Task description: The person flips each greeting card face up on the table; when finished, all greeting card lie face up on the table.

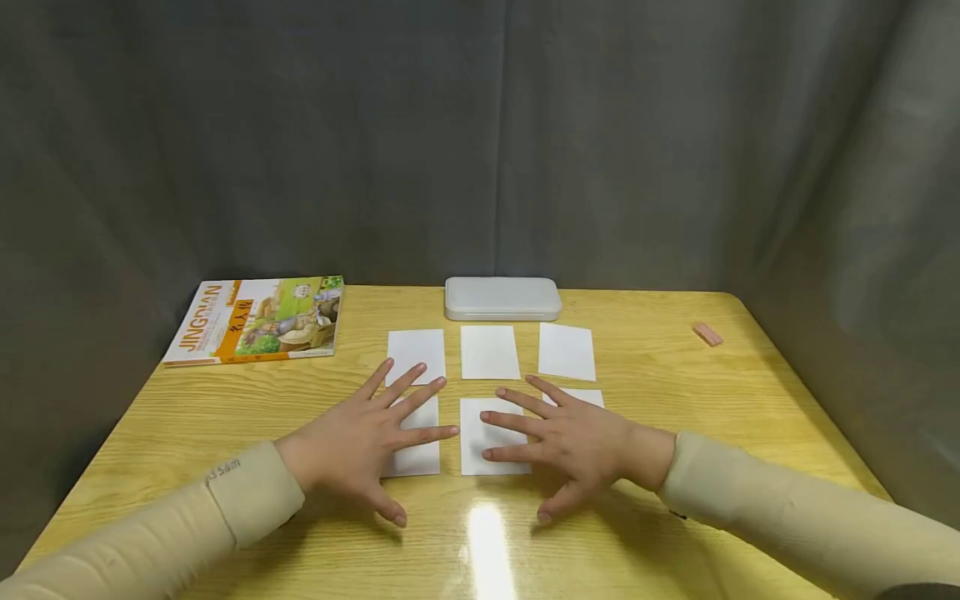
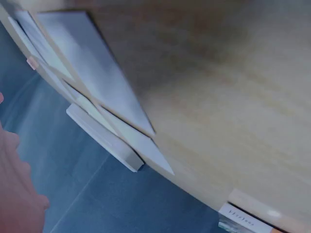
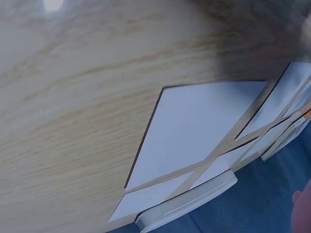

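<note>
Left hand [image 1: 356,437], empty, fingers spread wide, is over the near left white card [image 1: 420,458], fingertips reaching across the far left card [image 1: 416,348]. Right hand [image 1: 579,437], equally splayed and empty, partly covers the near middle card [image 1: 472,446] and near right card [image 1: 589,397]. Beyond both hands lie the far middle card [image 1: 489,352], far right card [image 1: 567,352] and a pale case [image 1: 502,297].

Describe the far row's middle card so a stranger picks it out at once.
On the table, find the pale case at the back. The white card lies just in front of it, centred in the far row. Unlike the near row's middle card, partly hidden by the right hand, it is fully in view.
</note>
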A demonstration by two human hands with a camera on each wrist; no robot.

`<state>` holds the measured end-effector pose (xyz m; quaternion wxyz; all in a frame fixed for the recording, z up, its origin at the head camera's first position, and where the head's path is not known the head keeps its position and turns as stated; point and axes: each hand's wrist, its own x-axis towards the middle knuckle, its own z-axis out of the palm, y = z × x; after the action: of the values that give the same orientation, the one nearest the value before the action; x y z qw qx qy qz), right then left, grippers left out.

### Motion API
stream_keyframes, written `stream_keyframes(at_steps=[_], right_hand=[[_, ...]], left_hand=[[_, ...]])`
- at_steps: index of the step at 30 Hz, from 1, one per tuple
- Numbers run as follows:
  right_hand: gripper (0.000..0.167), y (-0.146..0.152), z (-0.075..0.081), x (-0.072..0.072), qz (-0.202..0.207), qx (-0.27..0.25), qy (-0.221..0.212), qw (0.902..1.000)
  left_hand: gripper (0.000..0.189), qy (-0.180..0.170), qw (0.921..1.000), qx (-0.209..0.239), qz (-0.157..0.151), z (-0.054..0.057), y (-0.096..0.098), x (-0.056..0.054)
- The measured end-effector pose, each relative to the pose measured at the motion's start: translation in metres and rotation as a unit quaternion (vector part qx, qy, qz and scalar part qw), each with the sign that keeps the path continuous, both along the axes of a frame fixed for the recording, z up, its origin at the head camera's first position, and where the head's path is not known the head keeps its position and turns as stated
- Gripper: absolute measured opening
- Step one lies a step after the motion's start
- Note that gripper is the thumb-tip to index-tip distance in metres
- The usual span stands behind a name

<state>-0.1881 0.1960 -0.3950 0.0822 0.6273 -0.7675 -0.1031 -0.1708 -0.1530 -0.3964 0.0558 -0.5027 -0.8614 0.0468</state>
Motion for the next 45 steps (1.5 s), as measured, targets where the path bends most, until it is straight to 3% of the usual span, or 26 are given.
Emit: stream_keyframes(at_steps=[7,14,19,24,29,37,40,45], right_hand=[[0.091,0.007,0.004,-0.010,-0.031,-0.016,-0.009,0.9994],[0.084,0.025,0.002,-0.025,-0.086,-0.067,-0.014,0.9939],[0.081,0.039,0.005,-0.034,-0.139,-0.090,-0.023,0.9859],[0.079,0.054,0.011,-0.046,-0.223,-0.094,-0.047,0.9692],[0.073,0.068,0.013,-0.057,-0.317,-0.124,-0.092,0.9360],[0.071,0.092,0.008,-0.076,-0.428,-0.179,-0.159,0.8713],[0.073,0.098,0.002,-0.081,-0.457,-0.209,-0.202,0.8407],[0.073,0.102,-0.002,-0.088,-0.502,-0.258,-0.285,0.7748]], left_hand=[[0.113,0.010,0.9999,0.008,0.006,0.011,0.007,-0.017],[0.111,0.013,0.9995,0.027,0.012,0.012,0.020,-0.034],[0.112,0.012,0.9989,0.041,0.020,0.012,0.036,-0.048],[0.112,0.017,0.9966,0.058,0.055,0.024,0.067,-0.069],[0.111,-0.007,0.9958,0.057,0.070,0.026,0.099,-0.086],[0.109,-0.077,0.9958,0.044,0.025,0.015,0.140,-0.112],[0.108,-0.092,0.9949,0.035,0.025,0.009,0.155,-0.120],[0.112,-0.096,0.9944,0.001,0.045,0.000,0.177,-0.129]])
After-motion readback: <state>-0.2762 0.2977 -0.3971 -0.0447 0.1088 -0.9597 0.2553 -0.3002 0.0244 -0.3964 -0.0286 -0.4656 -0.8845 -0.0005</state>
